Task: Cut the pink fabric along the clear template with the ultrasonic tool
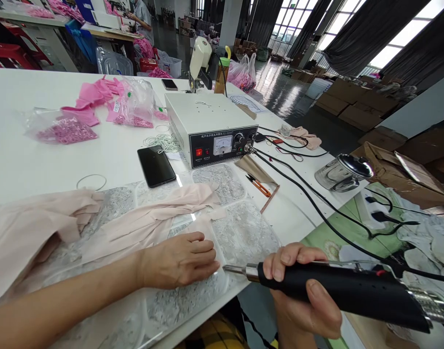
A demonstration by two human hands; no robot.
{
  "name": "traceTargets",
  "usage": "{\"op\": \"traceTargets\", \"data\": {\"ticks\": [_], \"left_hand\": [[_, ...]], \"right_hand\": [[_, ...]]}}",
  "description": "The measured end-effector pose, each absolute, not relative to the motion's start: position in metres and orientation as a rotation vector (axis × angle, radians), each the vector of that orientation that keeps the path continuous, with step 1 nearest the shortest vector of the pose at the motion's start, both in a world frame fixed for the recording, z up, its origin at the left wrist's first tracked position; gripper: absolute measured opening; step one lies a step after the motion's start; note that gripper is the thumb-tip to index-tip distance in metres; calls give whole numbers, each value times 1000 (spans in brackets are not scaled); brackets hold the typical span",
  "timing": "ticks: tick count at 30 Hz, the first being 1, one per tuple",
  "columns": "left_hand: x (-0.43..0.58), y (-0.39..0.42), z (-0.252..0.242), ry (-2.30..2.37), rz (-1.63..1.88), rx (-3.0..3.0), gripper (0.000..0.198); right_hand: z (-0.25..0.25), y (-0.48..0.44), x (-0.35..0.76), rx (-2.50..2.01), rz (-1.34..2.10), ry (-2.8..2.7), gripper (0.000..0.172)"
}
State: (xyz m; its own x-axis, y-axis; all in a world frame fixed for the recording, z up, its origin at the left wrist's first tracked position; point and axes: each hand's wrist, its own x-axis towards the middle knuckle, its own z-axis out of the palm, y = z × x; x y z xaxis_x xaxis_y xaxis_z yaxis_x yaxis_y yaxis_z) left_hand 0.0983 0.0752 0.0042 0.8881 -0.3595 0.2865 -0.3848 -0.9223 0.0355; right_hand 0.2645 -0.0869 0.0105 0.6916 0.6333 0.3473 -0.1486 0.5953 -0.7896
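The right hand is gripping a black ultrasonic welding gun, its tip pointing at the left hand, which is lying bunched over pale-pink fabric on the desk; whether it is pinching any, I cannot tell.

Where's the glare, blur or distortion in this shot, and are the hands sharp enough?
Head view: windows blown out, throwing bright glare on the floor; head view: wide-angle lean and stretch toward the right edge; head view: left hand, right hand and the black tool fairly sharp, no obvious motion blur.
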Motion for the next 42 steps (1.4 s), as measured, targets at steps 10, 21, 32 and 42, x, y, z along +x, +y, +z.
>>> {"op": "traceTargets", "data": {"ticks": [10,21,32,42], "left_hand": [[98,76,2,-590,429,2953,25],[98,64,10,-547,431,2914,27],[100,67,12,-561,478,2899,33],[98,68,13,-529,438,2911,36]], "right_hand": [[12,-90,261,-820,513,-714,15],[18,-99,262,-881,454,-677,17],[16,-96,257,-850,510,-751,13],[18,-96,258,-864,531,-725,13]]}}
